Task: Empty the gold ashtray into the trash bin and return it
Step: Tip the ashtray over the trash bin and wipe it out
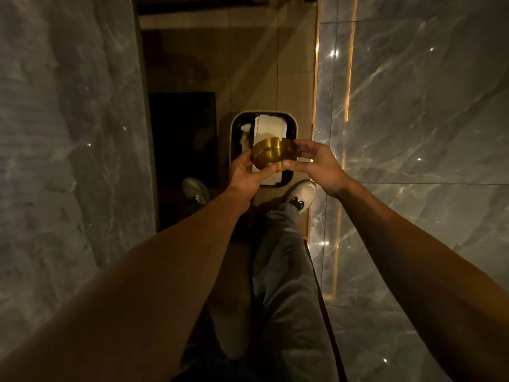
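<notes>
The gold ashtray (pixel 271 155) is held tipped on its side above the trash bin (pixel 234 128), its round base turned toward me and its mouth facing away. My left hand (pixel 246 172) grips its lower left side with the thumb along the bottom rim. My right hand (pixel 312 161) pinches its right rim between thumb and fingers. The bin is a rounded rectangular container with a pale rim on the floor, and white paper (pixel 271 125) lies inside it. The ashtray's inside is hidden from me.
A grey marble wall (pixel 68 133) rises close on the left and a glossy marble surface (pixel 413 119) with a lit gold strip runs along the right. A dark box-like shape (pixel 181 139) stands left of the bin. My white shoes (pixel 301 193) flank the bin on the tan floor.
</notes>
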Demonstrator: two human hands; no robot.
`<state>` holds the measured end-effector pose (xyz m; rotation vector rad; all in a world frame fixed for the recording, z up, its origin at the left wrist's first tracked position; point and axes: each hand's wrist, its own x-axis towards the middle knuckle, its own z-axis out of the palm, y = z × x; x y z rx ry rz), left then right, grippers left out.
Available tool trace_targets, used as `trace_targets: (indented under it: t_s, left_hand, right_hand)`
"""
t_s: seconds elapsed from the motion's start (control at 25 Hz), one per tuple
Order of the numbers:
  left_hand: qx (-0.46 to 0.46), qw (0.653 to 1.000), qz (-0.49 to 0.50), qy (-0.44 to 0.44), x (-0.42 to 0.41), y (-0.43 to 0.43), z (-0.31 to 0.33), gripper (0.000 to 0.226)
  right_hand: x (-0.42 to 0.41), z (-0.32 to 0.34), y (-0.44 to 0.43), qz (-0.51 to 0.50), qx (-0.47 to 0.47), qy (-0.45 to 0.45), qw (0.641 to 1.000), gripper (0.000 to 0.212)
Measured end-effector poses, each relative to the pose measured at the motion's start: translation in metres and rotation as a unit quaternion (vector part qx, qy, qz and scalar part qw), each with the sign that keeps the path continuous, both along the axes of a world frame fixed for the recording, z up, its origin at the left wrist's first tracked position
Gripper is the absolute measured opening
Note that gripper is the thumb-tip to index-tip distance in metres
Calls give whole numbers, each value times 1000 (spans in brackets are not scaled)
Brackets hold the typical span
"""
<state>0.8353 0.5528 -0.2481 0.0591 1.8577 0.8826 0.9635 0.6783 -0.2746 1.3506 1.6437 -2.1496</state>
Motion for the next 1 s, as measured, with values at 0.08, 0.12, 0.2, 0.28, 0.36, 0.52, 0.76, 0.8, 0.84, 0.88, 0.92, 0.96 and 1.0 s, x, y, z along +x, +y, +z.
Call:
trace_targets:
  t_s: [0.08,0.12,0.2,0.28,0.36,0.52,0.76,0.8,0.84,0.88,0.92,0.96,1.0]
  left_hand:
    - [-5,1000,15,-2,4,0,-19,46]
    - [-4,1000,23,-2,6,-1,-28,47]
    - [-11,999,41,-3,8,-3,-47,47]
    - [-18,999,44,-15,10,-6,-66,44]
    - [-33,999,32,-20,12,-10,-80,37]
    - [-58,996,68,-30,10,-12,-104,20]
    - [-98,988,95,-72,-7,-8,-137,15]
    - [-102,986,102,-79,-10,-7,-143,17]
    - [-105,985,109,-83,-13,-5,-148,19]
    - [-106,984,112,-87,-16,-4,-153,21]
    - [-105,984,110,-88,-20,-1,-159,25]
    - [-104,985,105,-91,-22,0,-163,29]
    - [-100,985,104,-95,-24,2,-166,31]
  right_hand:
    - [4,-18,-1,-9,-13,-9,1000,54]
    - [5,-26,-1,-13,-18,-15,1000,56]
    - [8,-42,-3,-30,-32,-25,999,57]
    - [10,-57,-6,-42,-40,-30,998,58]
    - [11,-70,-10,-51,-41,-32,997,55]
    - [12,-95,-18,-40,-49,-24,998,42]
    - [0,-126,-28,-54,-46,-62,996,27]
    - [-3,-131,-29,-60,-48,-69,995,26]
    - [-7,-135,-30,-66,-47,-72,994,25]
    - [-10,-138,-32,-73,-45,-75,993,26]
    - [-14,-141,-32,-82,-43,-77,993,26]
    - [-17,-142,-33,-88,-41,-79,992,27]
    - [-20,-142,-33,-93,-39,-83,991,27]
